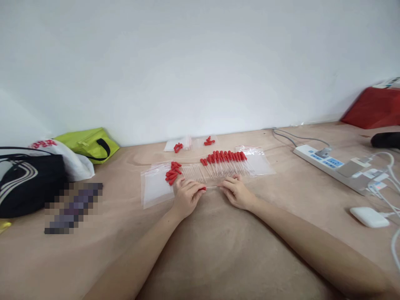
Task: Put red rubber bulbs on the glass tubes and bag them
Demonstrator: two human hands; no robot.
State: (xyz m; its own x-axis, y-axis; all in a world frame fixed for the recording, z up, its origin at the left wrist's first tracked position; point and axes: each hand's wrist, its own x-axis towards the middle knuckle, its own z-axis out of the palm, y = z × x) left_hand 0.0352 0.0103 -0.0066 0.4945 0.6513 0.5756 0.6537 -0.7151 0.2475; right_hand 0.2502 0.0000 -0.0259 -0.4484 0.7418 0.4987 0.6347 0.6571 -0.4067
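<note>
My left hand point(188, 195) pinches a red rubber bulb point(203, 188) whose tip shows past the fingers. From it a thin clear tube point(212, 187) runs level to my right hand point(236, 191), whose fingertips are closed on its other end. Together the two look like a dropper. Just beyond my left hand lie a heap of loose red bulbs point(173, 173) and a row of bare clear tubes point(193, 171). Droppers with red bulbs point(226, 156) lie side by side past my right hand, on clear zip bags point(262, 161).
Small bags with red bulbs point(178, 147) lie near the wall. To the right are a power strip point(328, 166) with cables, a white charger case point(369, 217) and a red bag point(375, 107). A black bag point(34, 187) and a green bag point(90, 143) stand left.
</note>
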